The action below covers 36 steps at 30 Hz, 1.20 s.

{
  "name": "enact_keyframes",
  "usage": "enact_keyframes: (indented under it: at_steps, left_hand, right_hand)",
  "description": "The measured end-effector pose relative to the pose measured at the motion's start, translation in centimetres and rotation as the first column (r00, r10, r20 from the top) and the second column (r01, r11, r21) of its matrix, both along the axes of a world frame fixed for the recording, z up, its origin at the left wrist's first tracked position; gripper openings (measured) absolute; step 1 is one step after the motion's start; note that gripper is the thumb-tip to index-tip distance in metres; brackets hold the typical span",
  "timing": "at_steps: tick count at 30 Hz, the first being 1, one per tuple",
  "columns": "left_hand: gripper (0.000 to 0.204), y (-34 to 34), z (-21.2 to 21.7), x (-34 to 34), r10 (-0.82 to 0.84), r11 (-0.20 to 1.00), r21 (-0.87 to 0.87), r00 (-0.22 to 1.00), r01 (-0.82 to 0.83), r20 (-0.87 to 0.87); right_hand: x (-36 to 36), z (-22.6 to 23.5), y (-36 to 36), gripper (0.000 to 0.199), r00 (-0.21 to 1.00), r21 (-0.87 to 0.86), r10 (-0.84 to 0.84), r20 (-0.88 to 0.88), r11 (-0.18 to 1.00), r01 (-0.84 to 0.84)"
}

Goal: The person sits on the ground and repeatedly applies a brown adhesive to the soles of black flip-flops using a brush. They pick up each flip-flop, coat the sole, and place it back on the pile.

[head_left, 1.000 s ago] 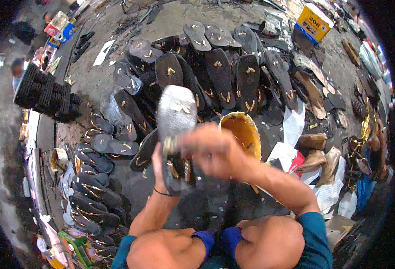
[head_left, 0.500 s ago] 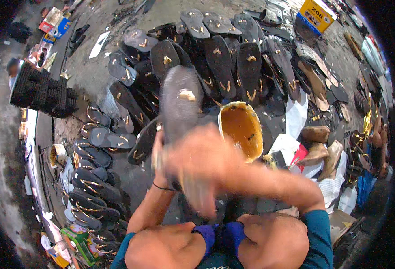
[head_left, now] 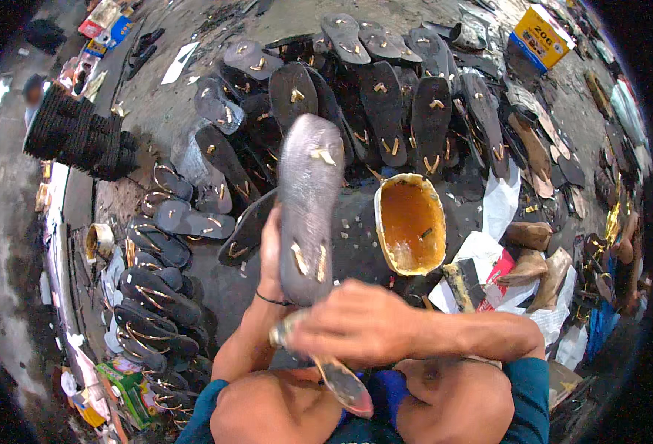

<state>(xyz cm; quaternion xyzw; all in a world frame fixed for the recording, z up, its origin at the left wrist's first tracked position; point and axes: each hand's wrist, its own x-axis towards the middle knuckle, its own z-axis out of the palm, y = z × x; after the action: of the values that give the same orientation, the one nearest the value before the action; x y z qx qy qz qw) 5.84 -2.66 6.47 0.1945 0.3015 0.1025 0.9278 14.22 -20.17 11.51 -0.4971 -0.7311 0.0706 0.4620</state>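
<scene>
A dark sandal sole [head_left: 309,222] stands tilted in front of me, its underside shiny and wet-looking, with pale strap ends poking through. My left hand [head_left: 270,255] is closed round its left edge, with most of the fingers hidden behind it. My right hand [head_left: 360,322], smeared a little by motion, is at the heel end of the sole. It is closed on a brush [head_left: 345,388] whose dark, red-tipped handle points down toward my knees; the brush head is blurred. To the right of the sole sits an oval tub [head_left: 379,237] of amber glue, its rim crusted.
Many similar sandals [head_left: 382,103] with gold straps lie piled ahead, and more [head_left: 156,296] line the left side. Wooden shoe lasts [head_left: 548,277] and white paper [head_left: 474,251] lie to the right. A yellow-blue box [head_left: 541,37] is at the far right, a black stack [head_left: 75,133] at the left.
My right hand and the brush have moved from across the middle of the sole down to its heel end, uncovering the lower strap ends. The left hand still holds the sole.
</scene>
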Motion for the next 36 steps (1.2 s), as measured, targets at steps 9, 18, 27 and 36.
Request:
enact_keyframes:
  at_steps: [9,18,27,36]
  left_hand:
    - [0.037,1.8,-1.4,-0.9,0.325,0.942,-0.189,0.889,-0.276,0.323]
    - [0.042,7.0,0.0,-1.1,0.328,0.941,-0.005,0.907,-0.339,0.264]
    - [0.032,19.1,-2.0,10.7,0.407,0.865,0.145,0.840,-0.481,0.360]
    - [0.046,11.0,-9.7,-6.2,0.582,-0.353,0.744,0.756,0.568,-0.301]
  right_hand:
    - [0.8,-0.9,-0.4,0.054,0.966,-0.118,-0.005,-0.258,0.993,-0.026]
    - [0.2,-1.0,-0.3,0.044,0.973,-0.383,-0.119,-0.197,0.923,0.035]
    - [0.7,-3.7,-3.4,0.020,0.798,-0.498,-0.590,-0.125,0.733,0.464]
    - [5.5,-6.6,-7.2,0.021,0.495,-0.590,-0.869,-0.003,0.402,0.700]
